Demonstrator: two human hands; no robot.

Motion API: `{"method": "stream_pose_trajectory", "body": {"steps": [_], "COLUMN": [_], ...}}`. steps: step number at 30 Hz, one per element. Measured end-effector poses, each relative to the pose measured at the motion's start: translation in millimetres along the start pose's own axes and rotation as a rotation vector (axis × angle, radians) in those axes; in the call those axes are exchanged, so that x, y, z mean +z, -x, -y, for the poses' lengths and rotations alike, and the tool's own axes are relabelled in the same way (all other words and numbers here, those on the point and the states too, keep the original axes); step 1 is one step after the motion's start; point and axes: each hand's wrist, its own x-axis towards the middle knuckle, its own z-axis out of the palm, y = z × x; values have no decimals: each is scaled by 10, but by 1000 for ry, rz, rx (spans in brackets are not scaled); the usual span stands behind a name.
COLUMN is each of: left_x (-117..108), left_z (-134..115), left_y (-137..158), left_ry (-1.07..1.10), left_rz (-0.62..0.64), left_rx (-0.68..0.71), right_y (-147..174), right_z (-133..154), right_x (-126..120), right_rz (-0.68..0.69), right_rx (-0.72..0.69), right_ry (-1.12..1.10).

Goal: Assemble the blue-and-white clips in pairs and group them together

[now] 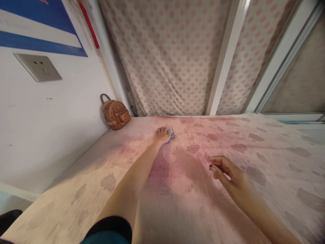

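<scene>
Wrinkled pink cloth (pixel 182 203) with leaf-like blotches, before a dotted curtain (pixel 177 67).
The curtain hangs in soft folds; a domed brown bag (pixel 116 114) with small studs sits at the far left. The right hand (pixel 224 173) is released, fingers loosely bent; the left hand (pixel 162 134) lies palm down, its grip impossible to tell, small blue-and-white pieces (pixel 172 133) at its thumb side on the cloth.

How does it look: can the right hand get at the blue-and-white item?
Probably yes: only patterned cloth shows between the right hand and the blue-and-white item, though the left hand may partly cover it.
</scene>
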Motion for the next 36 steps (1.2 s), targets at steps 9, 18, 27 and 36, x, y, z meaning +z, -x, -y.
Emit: {"method": "stream_pose_trajectory", "body": {"steps": [9, 18, 27, 36], "left_x": [60, -259, -422, 35], "left_z": [-244, -251, 38, -544], "left_y": [589, 2185, 1955, 445], "left_ry": [-59, -70, 45, -27], "left_rz": [143, 220, 8, 105], "left_rx": [292, 462, 157, 10], "right_y": [0, -40, 4, -55], "right_z": [8, -18, 149, -79], "right_x": [16, 42, 10, 51], "right_rz": [17, 42, 45, 48], "right_rx": [5, -25, -40, -22], "right_ry": [6, -107, -137, -84]}}
